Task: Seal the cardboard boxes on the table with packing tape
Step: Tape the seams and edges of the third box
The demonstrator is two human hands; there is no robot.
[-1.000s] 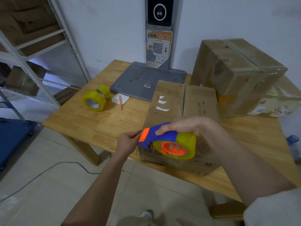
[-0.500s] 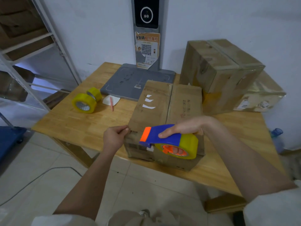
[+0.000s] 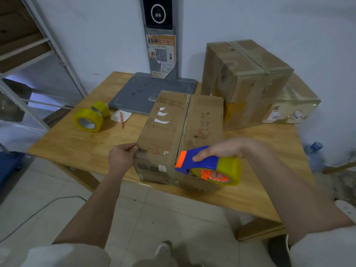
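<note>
While left hand [image 3: 121, 158] pinches near-left corner of box [image 3: 181, 132] at table [image 3: 73, 145] front edge, right hand [image 3: 217, 152] grips tape dispenser [image 3: 209, 166] at center seam. Risk: box overhangs edge, hard pull cld slide it; tape may drift off seam.

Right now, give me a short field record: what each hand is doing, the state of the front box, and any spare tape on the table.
left hand: grips the near left corner of the front box
right hand: holds the tape dispenser, its orange end at the box's near edge by the centre seam
front box: flaps closed; tape on the seam cannot be told
sealed boxes: two, taped, behind on the right
spare tape rolls: two yellow, far left on the table
</note>
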